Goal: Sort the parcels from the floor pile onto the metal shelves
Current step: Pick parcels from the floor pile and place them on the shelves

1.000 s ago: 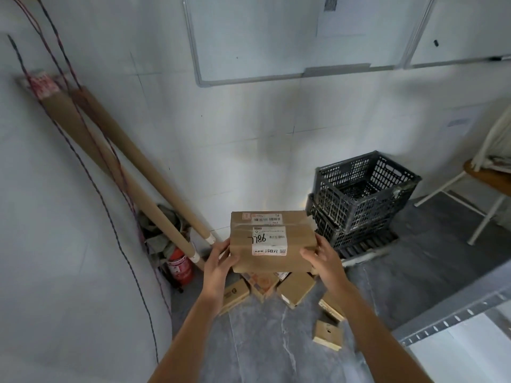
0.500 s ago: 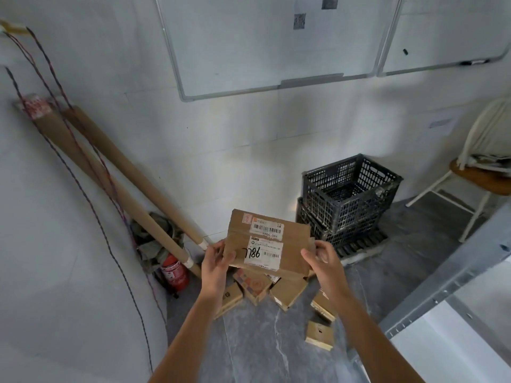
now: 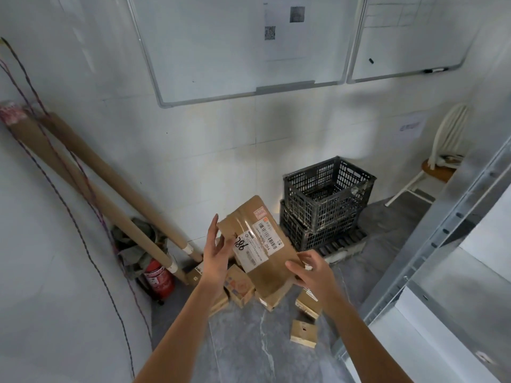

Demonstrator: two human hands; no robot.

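Parcel (image 3: 260, 244), rigid taped cardboard above the floor pile (image 3: 273, 297), seems light; left hand (image 3: 217, 254) and right hand (image 3: 311, 273) clasp opposite edges, the sound grip.

I hold a parcel (image 3: 258, 246) up between my left hand (image 3: 217, 255) and my right hand (image 3: 312, 270). It is tilted. Below it, more parcels (image 3: 269, 298) lie in a pile on the floor (image 3: 249, 349). Two crates (image 3: 322, 201) sit one on top of the other behind the pile, to the right, against the wall. Two long tubes (image 3: 110, 189) lean on the wall to the left. The metal shelves (image 3: 442, 244) stand on my right.
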